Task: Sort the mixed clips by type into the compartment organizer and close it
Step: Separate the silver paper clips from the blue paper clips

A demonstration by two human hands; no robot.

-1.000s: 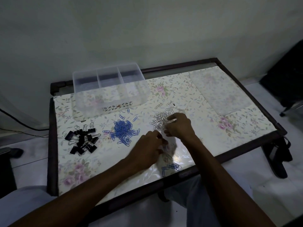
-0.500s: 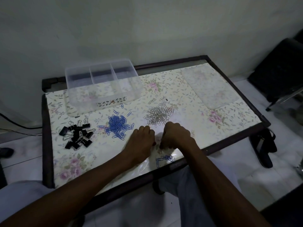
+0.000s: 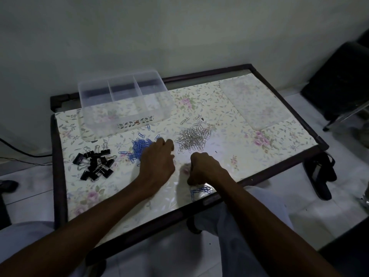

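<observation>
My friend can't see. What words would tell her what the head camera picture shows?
Two bare hands work over a floral table: the left hand at a blue paper clip pile, the right hand curled near a few stray blue clips. A silver clip pile, black binder clips and an empty clear organizer lie beyond.

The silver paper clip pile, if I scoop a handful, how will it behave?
The silver paper clip pile looks loosely tangled, so clips would probably lift in linked clumps. Strays already ring it, so some would likely slip out. On the glossy table cover pushed clips would probably slide.
</observation>
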